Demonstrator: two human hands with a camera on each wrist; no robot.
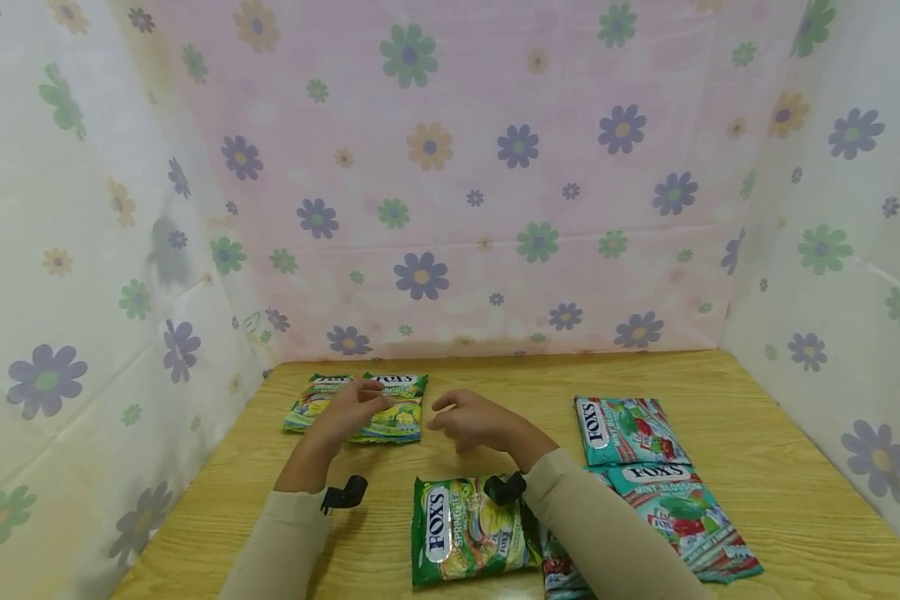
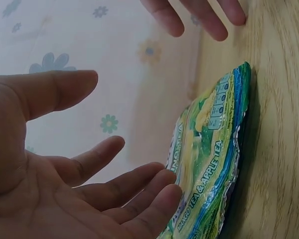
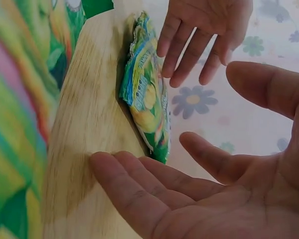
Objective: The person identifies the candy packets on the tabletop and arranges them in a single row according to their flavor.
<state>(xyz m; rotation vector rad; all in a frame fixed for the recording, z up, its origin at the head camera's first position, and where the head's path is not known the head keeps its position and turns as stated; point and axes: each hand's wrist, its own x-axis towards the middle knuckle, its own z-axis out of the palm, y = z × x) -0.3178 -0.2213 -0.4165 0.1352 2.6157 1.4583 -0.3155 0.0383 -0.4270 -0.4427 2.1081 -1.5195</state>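
Two green-yellow Fox's Spring Tea candy packs lie side by side at the back left, the inner candy pack (image 1: 397,417) partly behind my left hand (image 1: 348,412). That hand hovers over them, fingers spread and holding nothing. My right hand (image 1: 480,421) is raised just right of the inner pack, its fingers loosely bent and free of any object. In the left wrist view the candy pack (image 2: 204,154) lies beyond my left fingertips; whether they touch it I cannot tell. Below my right forearm lies another Spring Tea pack (image 1: 468,533), its right end partly covered.
Teal-red Fox's Mint Blossom packs lie on the right: one mint pack (image 1: 630,429) behind, another mint pack (image 1: 682,517) nearer, and a third partly under my right sleeve (image 1: 600,525). Flowered cloth (image 1: 480,192) walls the wooden table (image 1: 510,375) at the back and sides.
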